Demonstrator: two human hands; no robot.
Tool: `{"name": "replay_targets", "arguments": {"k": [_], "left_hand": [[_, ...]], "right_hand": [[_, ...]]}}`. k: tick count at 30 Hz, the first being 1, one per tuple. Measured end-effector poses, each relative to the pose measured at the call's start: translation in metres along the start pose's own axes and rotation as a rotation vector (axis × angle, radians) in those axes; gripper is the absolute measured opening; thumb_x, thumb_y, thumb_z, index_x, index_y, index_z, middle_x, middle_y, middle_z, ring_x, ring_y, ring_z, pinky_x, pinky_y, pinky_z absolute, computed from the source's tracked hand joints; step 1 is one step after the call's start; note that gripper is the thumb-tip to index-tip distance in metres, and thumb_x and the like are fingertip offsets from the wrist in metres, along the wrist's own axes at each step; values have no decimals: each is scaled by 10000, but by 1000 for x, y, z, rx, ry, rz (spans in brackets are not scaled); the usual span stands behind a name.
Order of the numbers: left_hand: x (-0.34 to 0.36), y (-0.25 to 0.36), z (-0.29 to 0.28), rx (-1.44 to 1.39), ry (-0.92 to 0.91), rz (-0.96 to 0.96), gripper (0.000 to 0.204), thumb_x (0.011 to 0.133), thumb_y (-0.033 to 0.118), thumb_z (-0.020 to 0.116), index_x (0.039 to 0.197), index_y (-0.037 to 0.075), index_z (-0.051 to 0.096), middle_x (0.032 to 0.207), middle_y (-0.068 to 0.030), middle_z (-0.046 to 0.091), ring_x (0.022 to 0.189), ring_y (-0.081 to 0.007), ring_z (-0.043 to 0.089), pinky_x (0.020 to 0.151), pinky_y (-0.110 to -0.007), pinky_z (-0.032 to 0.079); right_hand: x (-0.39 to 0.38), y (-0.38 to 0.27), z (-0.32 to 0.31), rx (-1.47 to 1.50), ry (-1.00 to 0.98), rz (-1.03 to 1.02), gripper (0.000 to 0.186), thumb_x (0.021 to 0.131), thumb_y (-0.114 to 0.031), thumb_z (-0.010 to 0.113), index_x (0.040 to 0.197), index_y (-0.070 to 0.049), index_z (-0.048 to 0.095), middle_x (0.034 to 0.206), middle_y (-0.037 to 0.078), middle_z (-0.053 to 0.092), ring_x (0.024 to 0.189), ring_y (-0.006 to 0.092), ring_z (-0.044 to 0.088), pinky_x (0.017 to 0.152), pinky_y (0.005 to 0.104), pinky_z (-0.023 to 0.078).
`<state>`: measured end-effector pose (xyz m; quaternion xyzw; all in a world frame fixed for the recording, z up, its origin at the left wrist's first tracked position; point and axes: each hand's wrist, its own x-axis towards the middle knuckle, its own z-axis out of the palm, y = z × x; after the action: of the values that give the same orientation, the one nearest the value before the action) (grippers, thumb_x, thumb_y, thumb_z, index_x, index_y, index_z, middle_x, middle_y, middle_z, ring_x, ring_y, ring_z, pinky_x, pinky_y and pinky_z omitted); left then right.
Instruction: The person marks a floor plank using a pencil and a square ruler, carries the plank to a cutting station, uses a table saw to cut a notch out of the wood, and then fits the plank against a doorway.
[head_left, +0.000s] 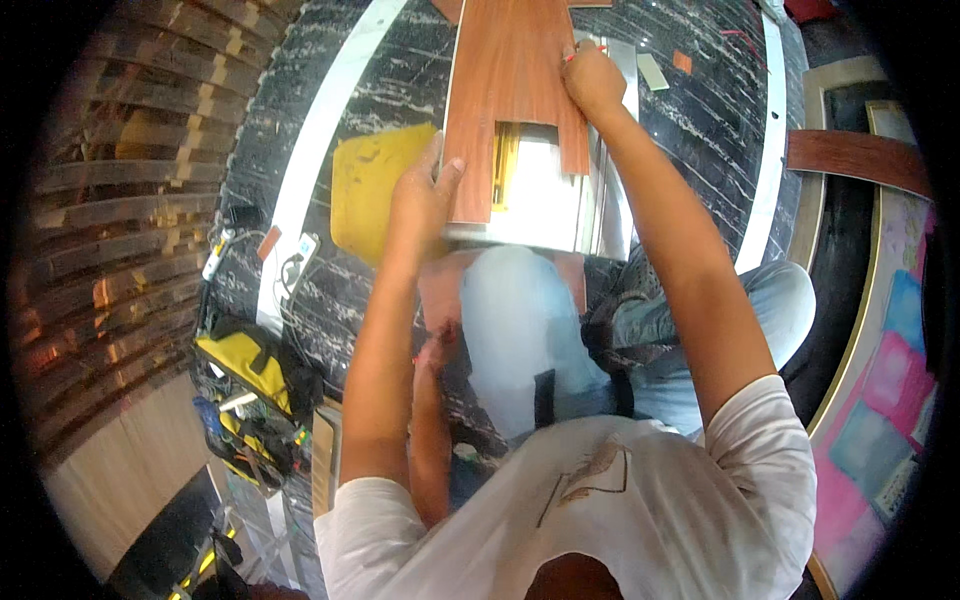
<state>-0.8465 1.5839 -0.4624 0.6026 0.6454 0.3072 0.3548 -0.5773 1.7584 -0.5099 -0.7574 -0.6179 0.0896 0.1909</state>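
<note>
Pinching a notched brown plank (515, 75) by its left edge in the left grip (424, 195). Clasping the plank's right edge with the right grip (595, 82).

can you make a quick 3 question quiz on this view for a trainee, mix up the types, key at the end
1. True or false: the right hand is at the left edge of the brown plank.
2. Pick one: what colour is the large object just left of the left hand? A green, B yellow, C blue.
3. Short answer: what shape is the cut-out at the plank's near end?

Key
1. False; it is at the right edge.
2. B.
3. Roughly rectangular, open toward the person.
</note>
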Motion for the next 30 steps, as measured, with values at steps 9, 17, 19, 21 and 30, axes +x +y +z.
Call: {"name": "replay_targets", "arguments": {"k": [9, 17, 19, 21, 30], "left_hand": [[86, 2, 16, 7, -99, -17, 606, 1036, 301, 557, 1517, -47, 432, 1418, -332, 556, 1328, -417, 558, 1117, -404, 422], [165, -14, 37, 229, -122, 123, 568, 1037, 264, 479, 1489, -76, 427, 1434, -348, 511, 1349, -475, 488, 1149, -446, 380], [182, -8, 37, 303, -177, 114, 526, 1034, 250, 471, 1432, -94, 472, 1414, -347, 518, 1322, -494, 488, 1144, -467, 379], [193, -15, 54, 352, -53, 288, 468, 1035, 231, 467, 1358, -106, 499, 1376, -349, 524, 1282, -506, 493, 1128, -493, 379], [215, -15, 67, 181, -63, 328, 494, 1060, 196, 438, 1423, -136, 399, 1472, -360, 426, 1365, -498, 413, 1175, -502, 327]], "right_hand": [[70, 8, 25, -66, 143, -73, 361, 995, -359, 566, 1078, -30, 690, 1050, 260, 716, 1018, 452, 693, 820, 568, 563], [115, 7, 35, -142, 106, 1, 455, 1005, -445, 536, 1094, -45, 734, 1101, 232, 736, 1068, 423, 699, 936, 547, 527], [126, 6, 29, -49, -36, 74, 471, 1010, -446, 520, 1094, -37, 739, 1155, 236, 727, 1110, 420, 690, 953, 541, 525], [142, 15, 30, -15, -82, 131, 462, 1010, -420, 513, 1103, -30, 742, 1192, 238, 719, 1135, 423, 684, 961, 537, 526], [171, 24, 45, -131, 21, -14, 323, 966, -222, 527, 1066, -24, 762, 1109, 252, 737, 1031, 419, 726, 863, 531, 581]]}}
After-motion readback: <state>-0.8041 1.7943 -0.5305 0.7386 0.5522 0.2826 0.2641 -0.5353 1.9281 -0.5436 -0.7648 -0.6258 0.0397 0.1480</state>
